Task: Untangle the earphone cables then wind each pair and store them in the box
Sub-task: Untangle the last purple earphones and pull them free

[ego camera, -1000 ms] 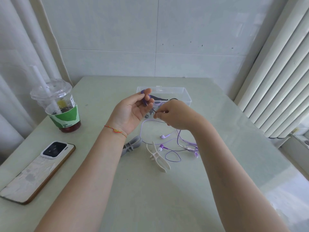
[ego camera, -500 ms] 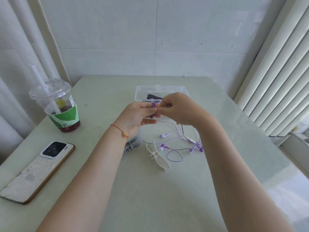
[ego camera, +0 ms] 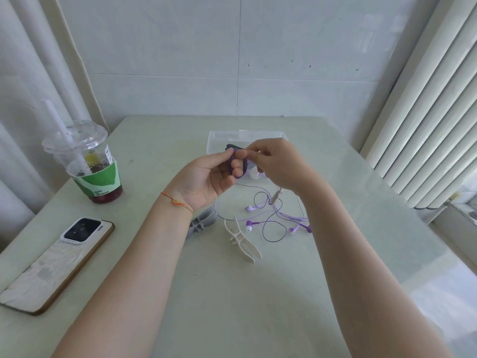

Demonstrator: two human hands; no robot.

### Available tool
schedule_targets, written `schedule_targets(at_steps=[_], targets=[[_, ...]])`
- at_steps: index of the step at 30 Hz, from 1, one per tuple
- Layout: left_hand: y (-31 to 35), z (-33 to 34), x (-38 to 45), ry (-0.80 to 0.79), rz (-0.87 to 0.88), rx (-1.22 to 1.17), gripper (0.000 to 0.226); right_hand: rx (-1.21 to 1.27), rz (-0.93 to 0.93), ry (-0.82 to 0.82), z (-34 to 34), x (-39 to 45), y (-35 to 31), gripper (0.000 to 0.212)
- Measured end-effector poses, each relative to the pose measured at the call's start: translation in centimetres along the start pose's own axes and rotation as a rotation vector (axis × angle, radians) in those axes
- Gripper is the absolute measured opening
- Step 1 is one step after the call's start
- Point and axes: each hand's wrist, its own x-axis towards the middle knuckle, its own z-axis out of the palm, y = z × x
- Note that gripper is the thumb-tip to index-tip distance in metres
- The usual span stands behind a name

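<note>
My left hand holds a dark purple winder clip between thumb and fingers, above the table in front of the clear plastic box. My right hand pinches the clip's right side together with the purple cable. From my hands the cable drops to a loose tangle of purple earphones on the table, with several earbuds lying free. A dark object lies in the box, mostly hidden behind my hands.
A grey winder clip and a cream winder clip lie near my left wrist. A drink cup with a straw stands at the left, a phone nearer me. Window blinds line the right side.
Both hands have come together on the clip and risen slightly. The right hand swung from below the clip to its right side, and the loose cable on the table shifted.
</note>
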Motion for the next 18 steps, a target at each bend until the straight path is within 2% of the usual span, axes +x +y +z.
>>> schedule_targets(at_steps=[3, 6, 12, 18], targets=[[-0.31, 0.08, 0.24, 0.027, 0.048, -0.190, 0.028, -0.078, 0.021, -0.099, 0.54, -0.20, -0.05, 0.034], [-0.60, 0.23, 0.29, 0.042, 0.104, -0.234, 0.023, -0.092, 0.041, -0.175, 0.88, -0.45, -0.35, 0.041], [-0.75, 0.31, 0.58, 0.095, 0.180, -0.173, 0.020, -0.108, 0.059, -0.282, 1.04, -0.58, -0.36, 0.029], [-0.63, 0.74, 0.55, 0.080, 0.234, -0.165, 0.020, 0.091, 0.107, -0.207, 0.71, -0.51, 0.14, 0.017]])
